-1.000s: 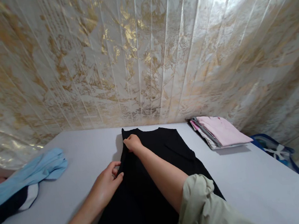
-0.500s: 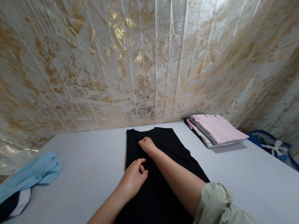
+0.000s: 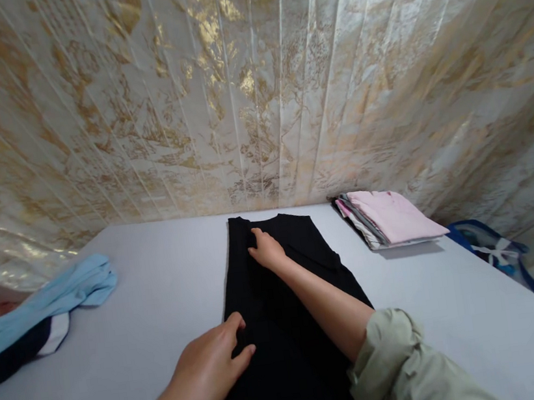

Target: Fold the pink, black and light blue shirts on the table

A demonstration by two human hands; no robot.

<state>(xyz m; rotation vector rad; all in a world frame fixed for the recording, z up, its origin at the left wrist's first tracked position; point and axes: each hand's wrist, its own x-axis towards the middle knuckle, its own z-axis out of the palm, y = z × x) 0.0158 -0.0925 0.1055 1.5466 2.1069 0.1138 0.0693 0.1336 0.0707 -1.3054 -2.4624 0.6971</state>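
Note:
A black garment [image 3: 291, 347], perhaps a top, lies lengthwise down the middle of the white table, its sides folded inward. Its far end has a shallow neckline-like dip. My right hand [image 3: 267, 249] rests on the upper part of the cloth, thumb and index finger apart, with nothing in them. Lower down, at the garment's left edge, my left hand [image 3: 214, 361] is open, thumb and fingers spread over the black fabric. Whether its fingertips touch the cloth I cannot tell. My right forearm hides part of the garment's right side.
A stack of folded clothes [image 3: 392, 216], pink on top, sits at the table's back right. Light blue clothing [image 3: 76, 284] and a dark piece with a white band lie at the left. Beyond the right edge is a blue-trimmed bag [image 3: 495, 252]. A gold-patterned curtain [image 3: 253, 97] hangs behind.
My left hand has moved down and left along the garment, its fingers spreading wider. My right hand has opened from a closed pinch near the same spot. The view has shifted slightly.

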